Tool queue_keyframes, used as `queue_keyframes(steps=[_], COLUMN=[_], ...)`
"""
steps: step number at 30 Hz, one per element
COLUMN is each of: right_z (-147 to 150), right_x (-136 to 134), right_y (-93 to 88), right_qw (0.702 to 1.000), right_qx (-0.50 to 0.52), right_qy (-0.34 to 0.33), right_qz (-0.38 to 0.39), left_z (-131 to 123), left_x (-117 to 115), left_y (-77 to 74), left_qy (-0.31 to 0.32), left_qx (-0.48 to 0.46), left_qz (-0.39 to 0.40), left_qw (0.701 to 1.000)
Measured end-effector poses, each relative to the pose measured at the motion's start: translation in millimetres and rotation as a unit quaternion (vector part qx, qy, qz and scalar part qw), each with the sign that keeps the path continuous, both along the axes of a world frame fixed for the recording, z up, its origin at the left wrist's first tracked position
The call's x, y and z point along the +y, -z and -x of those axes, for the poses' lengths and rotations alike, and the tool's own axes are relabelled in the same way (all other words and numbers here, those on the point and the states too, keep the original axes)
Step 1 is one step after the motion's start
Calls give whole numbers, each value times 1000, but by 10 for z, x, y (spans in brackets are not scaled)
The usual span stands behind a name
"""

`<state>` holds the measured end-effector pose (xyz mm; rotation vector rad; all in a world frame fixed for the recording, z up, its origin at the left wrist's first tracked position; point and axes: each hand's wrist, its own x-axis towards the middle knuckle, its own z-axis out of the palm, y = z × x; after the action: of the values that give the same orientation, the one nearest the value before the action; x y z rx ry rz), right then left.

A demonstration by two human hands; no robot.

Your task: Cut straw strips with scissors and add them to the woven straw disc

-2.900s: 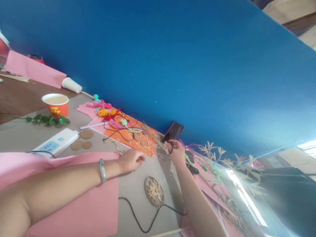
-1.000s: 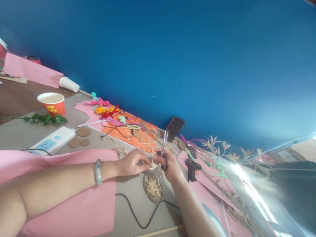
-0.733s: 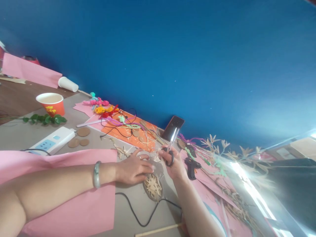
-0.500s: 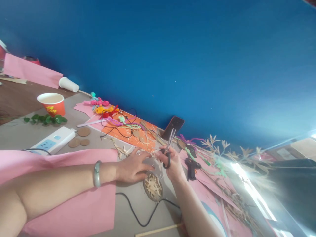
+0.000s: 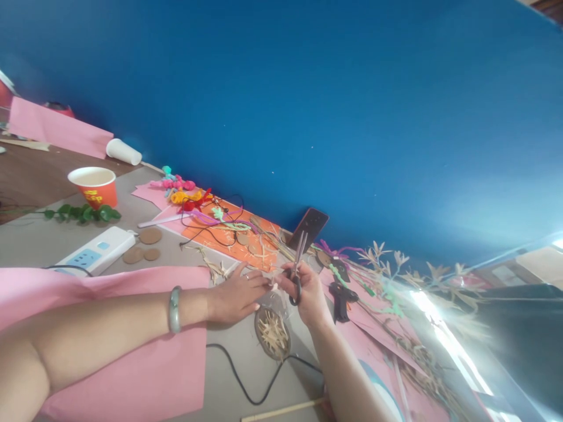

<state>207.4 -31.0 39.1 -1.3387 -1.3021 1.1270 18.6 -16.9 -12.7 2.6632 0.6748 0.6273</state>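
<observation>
Black-handled scissors (image 5: 299, 258) are in my right hand (image 5: 310, 293), their blades pointing up and away. My left hand (image 5: 237, 294), with a ring and a bracelet on that arm, lies low over the grey table with its fingers reaching right. Its fingertips are close to the fingers of my right hand; whether they pinch something small there cannot be made out. Just below the hands sits an oval brown piece (image 5: 272, 333) covered in pale straw-like bits. A clear, crumpled-looking thing (image 5: 279, 302) lies between the hands and that piece.
A black glue gun (image 5: 342, 300) lies right of my right hand. Behind are a phone (image 5: 309, 227), orange paper (image 5: 259, 234) with scraps, and pipe cleaners. A power strip (image 5: 94, 251), a red cup (image 5: 93, 187) and pink paper (image 5: 132, 363) are left; a black cable (image 5: 246, 392) crosses in front.
My left fingers have drawn closer together and moved off the oval piece, toward my right hand's fingertips. The scissors have tilted slightly in my right hand, their blades now closer together.
</observation>
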Motion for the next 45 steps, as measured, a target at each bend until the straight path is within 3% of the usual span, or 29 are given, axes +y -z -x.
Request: queue_keyframes(steps=[5, 9, 12, 18, 26, 28, 30, 32, 35, 40, 45], right_z=[-119, -162, -127, -90, -213, -273, -348, -415, -452, -401, -475], right_x=[-77, -180, -213, -178, -157, -110, -36, 47, 141, 179, 205], right_y=[-268, -435, -406, -272, -363, -325, -255, -168, -38, 130, 177], right_qw=[997, 986, 960, 913, 933, 944, 948, 929, 896, 852, 852], right_qx=[-74, -133, -199, -315, -260, -257, -295, -363, -425, -494, -505], right_qy=[10, -87, -159, -221, -202, -180, -112, -34, -50, -127, -101], right_qz=[-22, 58, 119, 138, 143, 105, 29, -58, -116, -120, -99], left_z=[12, 21, 29, 41, 25, 27, 29, 28, 24, 12, 5], left_x=[9, 22, 13, -3, 6, 9, 15, 22, 32, 45, 64], left_y=[-8, 22, 26, -10, -6, -3, 1, 7, 22, 73, 130], left_qy=[1, 1, -7, -11, -17, -10, -2, 5, 13, 22, 20], left_qx=[2, -8, -7, -7, 1, -4, -8, -10, -13, -20, -30], left_qz=[27, 42, 41, 55, 66, 62, 58, 54, 50, 38, 52], left_qw=[1000, 999, 999, 998, 998, 998, 998, 998, 999, 999, 998])
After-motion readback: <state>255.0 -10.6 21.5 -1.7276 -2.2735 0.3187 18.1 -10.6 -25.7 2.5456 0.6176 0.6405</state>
